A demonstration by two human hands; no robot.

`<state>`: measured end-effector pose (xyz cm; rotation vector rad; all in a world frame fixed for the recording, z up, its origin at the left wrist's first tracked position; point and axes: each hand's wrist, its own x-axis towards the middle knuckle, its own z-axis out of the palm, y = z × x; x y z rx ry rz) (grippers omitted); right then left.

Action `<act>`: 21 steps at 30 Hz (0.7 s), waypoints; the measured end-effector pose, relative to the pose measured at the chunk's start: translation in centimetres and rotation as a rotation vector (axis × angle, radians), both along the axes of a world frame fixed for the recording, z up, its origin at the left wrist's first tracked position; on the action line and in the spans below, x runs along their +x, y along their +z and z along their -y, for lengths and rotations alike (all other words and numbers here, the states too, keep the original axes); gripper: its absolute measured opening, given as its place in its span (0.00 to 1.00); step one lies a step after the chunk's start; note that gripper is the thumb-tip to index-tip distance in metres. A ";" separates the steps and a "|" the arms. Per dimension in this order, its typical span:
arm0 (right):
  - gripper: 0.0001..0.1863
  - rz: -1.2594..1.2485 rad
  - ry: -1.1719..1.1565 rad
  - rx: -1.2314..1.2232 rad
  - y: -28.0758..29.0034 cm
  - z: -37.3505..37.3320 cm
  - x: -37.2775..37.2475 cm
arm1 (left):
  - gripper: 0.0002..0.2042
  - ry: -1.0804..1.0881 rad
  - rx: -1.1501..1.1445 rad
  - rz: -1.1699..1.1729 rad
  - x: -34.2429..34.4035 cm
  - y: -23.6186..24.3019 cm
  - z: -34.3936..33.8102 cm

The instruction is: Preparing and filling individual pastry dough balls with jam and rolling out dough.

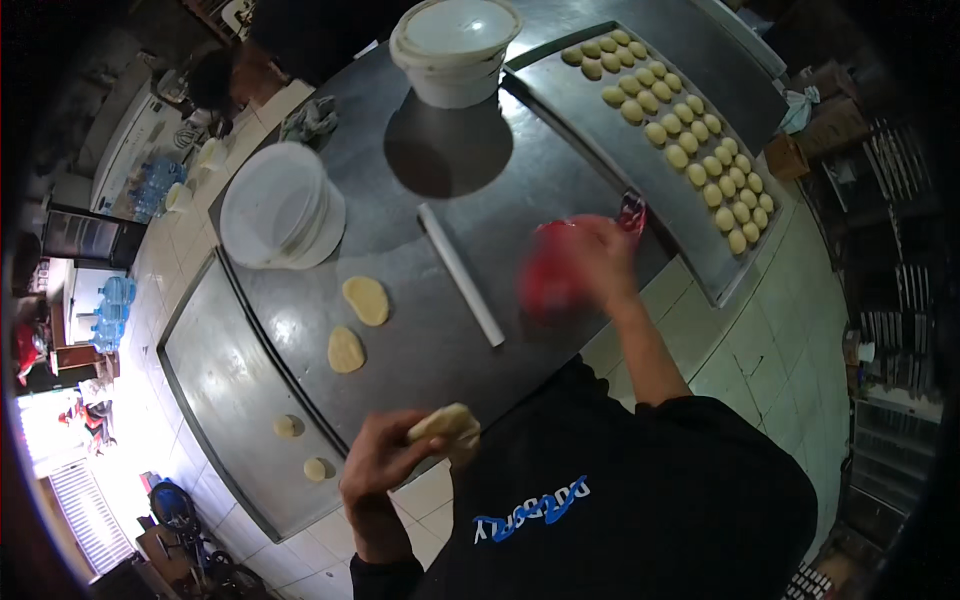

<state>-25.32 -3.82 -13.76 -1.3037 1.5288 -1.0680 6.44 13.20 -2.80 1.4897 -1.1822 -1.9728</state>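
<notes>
My left hand (375, 462), at the near edge of the metal table, is closed around a flattened piece of pale dough (447, 424). My right hand (603, 262) reaches over a shiny red thing (543, 290) on the table's right side. Both are smeared by motion, so I cannot make out the fingers or whether the red thing is a bag or a tub. Between the hands lies a whitish rolling pin (461, 276). Two flat dough pieces, an oblong one (366, 301) and a rounder one (346, 350), rest left of it.
On the right a metal tray (590, 120) carries several rows of dough balls. Another tray (235, 390) at the left holds two small dough balls (288, 426). A white tub (283, 207) and a lidded white bucket (455, 50) stand farther back. Someone in dark clothes (310, 30) is beyond the table.
</notes>
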 end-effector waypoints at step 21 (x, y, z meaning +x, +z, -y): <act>0.17 0.369 0.720 0.255 1.2 10.2 -4.6 | 0.24 1.043 -0.015 -0.857 -14.8 -9.9 13.8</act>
